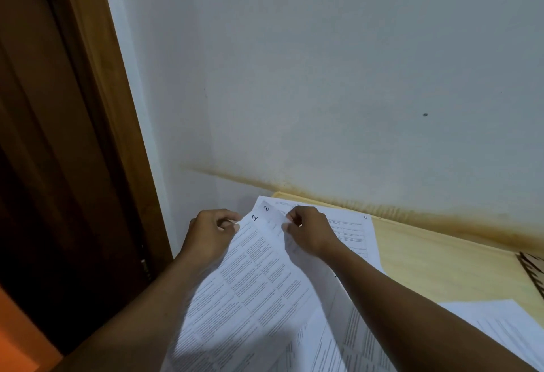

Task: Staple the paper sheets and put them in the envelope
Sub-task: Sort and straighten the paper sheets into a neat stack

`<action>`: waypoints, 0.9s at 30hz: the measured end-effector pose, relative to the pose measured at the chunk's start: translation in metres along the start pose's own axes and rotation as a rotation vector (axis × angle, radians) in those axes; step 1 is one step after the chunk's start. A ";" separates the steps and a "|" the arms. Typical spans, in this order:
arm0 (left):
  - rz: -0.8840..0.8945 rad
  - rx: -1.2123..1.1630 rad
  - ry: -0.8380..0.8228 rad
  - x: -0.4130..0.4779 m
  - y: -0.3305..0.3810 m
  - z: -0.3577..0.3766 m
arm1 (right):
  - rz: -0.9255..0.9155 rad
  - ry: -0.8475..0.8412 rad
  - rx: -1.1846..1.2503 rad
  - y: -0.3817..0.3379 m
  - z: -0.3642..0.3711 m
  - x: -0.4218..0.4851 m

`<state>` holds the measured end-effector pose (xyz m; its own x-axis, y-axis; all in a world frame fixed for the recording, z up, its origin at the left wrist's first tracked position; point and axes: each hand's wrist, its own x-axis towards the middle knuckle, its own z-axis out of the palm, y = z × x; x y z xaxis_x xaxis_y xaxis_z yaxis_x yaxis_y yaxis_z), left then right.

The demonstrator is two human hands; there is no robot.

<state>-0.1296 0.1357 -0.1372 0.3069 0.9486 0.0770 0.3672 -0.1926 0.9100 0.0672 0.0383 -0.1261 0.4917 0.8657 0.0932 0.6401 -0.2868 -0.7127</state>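
left grip (210,231) and right grip (306,231) pinch the paper sheets (259,277) at their far end, long axis toward the wall (323,77).

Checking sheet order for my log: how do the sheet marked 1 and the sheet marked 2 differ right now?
The sheet marked 1 lies on top, its printed table in plain view; the sheet marked 2 sits beneath, only a strip showing. The left hand pinches sheet 1's corner, the right hand pinches sheet 2's edge. Both are white printed pages numbered by hand.
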 end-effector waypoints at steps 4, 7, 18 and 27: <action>0.091 -0.028 0.013 0.007 0.028 -0.004 | -0.077 0.036 0.200 -0.014 -0.017 0.002; 0.173 -0.015 0.051 0.012 0.050 -0.007 | -0.131 0.083 0.252 -0.024 -0.032 0.004; 0.282 -0.037 0.136 0.003 0.101 -0.007 | -0.183 0.167 0.315 -0.046 -0.061 -0.014; 0.328 0.009 0.129 -0.005 0.115 -0.023 | -0.255 0.310 0.331 -0.050 -0.050 -0.020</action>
<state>-0.1087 0.1146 -0.0233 0.2969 0.8597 0.4157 0.2756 -0.4940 0.8246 0.0543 0.0151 -0.0575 0.5286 0.7146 0.4582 0.5657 0.1059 -0.8178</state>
